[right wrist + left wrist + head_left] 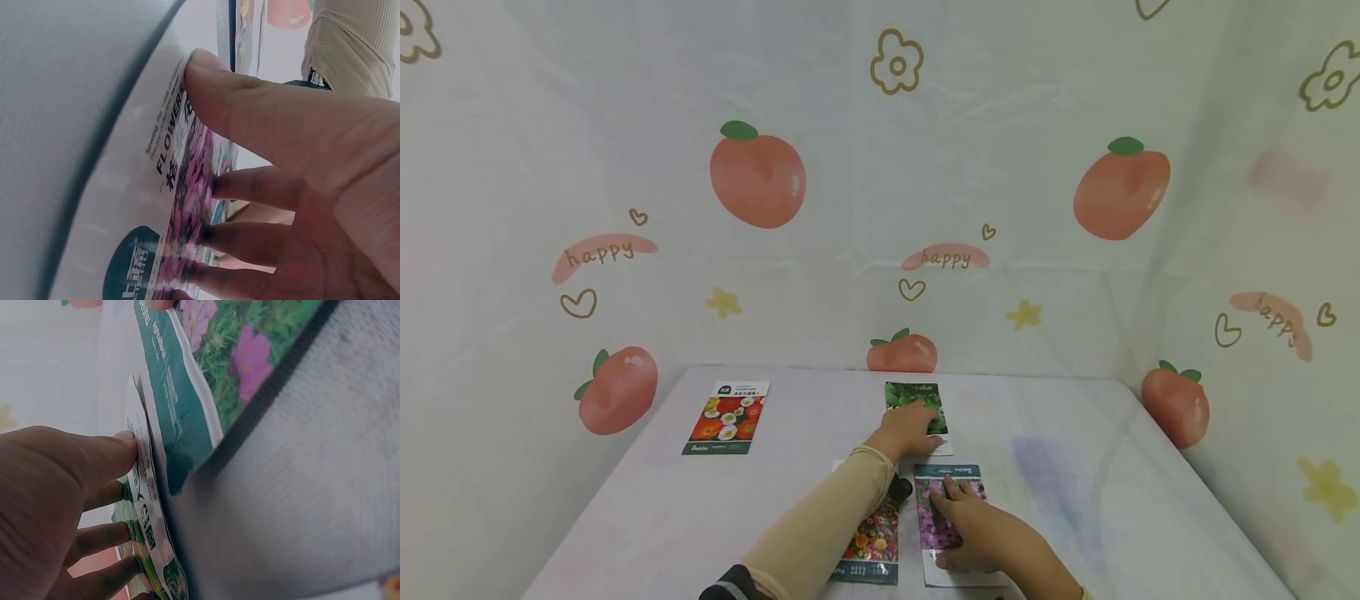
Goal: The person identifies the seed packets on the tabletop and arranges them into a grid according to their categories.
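Near the back centre of the table, my left hand (908,429) rests on a seed packet with green leaves (898,393). Its fingers and thumb lie spread on the packet's face in the left wrist view. Closer to me, my right hand (983,531) presses on a seed packet with pink-purple flowers (931,508), fingers spread across it and thumb on its white end. Partly hidden beneath my left forearm lies a seed packet with mixed colourful flowers (876,550).
At the table's far left lies another seed packet (727,418) with red, orange and white flowers. The table's white cover (647,533) has a bluish stain right of the hands. A white printed curtain (850,192) stands behind it and along the sides.
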Available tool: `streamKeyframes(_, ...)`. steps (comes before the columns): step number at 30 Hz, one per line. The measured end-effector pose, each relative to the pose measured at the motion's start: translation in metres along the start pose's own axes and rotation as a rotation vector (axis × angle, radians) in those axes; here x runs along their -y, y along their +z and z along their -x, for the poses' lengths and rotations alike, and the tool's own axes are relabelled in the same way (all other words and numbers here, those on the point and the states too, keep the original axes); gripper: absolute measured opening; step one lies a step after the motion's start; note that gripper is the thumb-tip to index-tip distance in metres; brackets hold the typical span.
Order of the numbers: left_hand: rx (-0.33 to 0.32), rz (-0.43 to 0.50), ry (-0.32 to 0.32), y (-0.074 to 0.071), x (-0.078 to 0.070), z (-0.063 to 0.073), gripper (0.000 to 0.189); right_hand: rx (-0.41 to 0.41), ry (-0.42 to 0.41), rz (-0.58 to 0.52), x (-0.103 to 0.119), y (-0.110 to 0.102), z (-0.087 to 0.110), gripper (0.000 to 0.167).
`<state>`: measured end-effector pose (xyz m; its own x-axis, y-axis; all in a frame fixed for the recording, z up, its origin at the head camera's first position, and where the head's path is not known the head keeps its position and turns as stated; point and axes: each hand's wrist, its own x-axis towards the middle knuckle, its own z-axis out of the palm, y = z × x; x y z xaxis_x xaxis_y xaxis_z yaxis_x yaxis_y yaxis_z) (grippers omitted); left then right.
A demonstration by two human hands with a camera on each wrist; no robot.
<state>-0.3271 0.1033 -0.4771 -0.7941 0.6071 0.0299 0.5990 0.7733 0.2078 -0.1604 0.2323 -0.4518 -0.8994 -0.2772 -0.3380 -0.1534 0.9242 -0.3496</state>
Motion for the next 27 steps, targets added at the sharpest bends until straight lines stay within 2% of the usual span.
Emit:
streamKeyframes(12,-0.032,0.004,0.022,0.004,-0.006,-0.003,0.046,0.001,-0.002,-0.006,0.001,-0.001,0.001,0.087)
streamKeyframes(27,-0.022,-0.022,0.029,0.005,-0.012,-0.007,0.045,0.002,-0.02,0.001,-0.003,0.001,-0.001,0.089)
